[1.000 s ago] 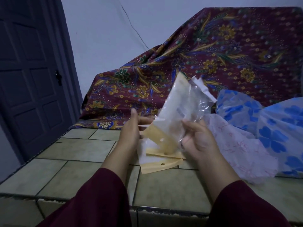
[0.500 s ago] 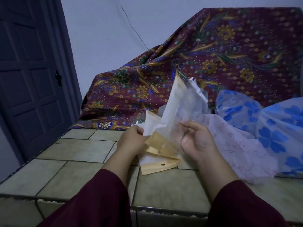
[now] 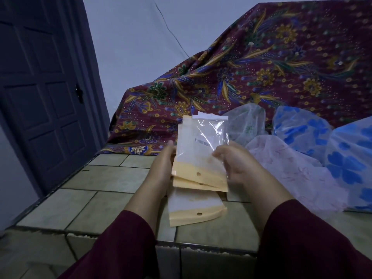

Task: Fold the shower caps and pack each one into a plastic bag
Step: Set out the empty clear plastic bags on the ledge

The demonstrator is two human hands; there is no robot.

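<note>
over the tiled counter [image 3: 112, 179], both hands [image 3: 162, 168] hold two plastic bags [image 3: 201, 150].

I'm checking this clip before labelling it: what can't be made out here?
- Barcode print on the held plastic bags: too small, head view.
- Left hand fingers: behind the bags.
- Blue shower cap: cut off by the right edge.
- What the patterned cloth covers: hidden.

dark panelled door [image 3: 40, 93], maroon floral cloth [image 3: 281, 63], tiled counter [image 3: 104, 178]
</note>
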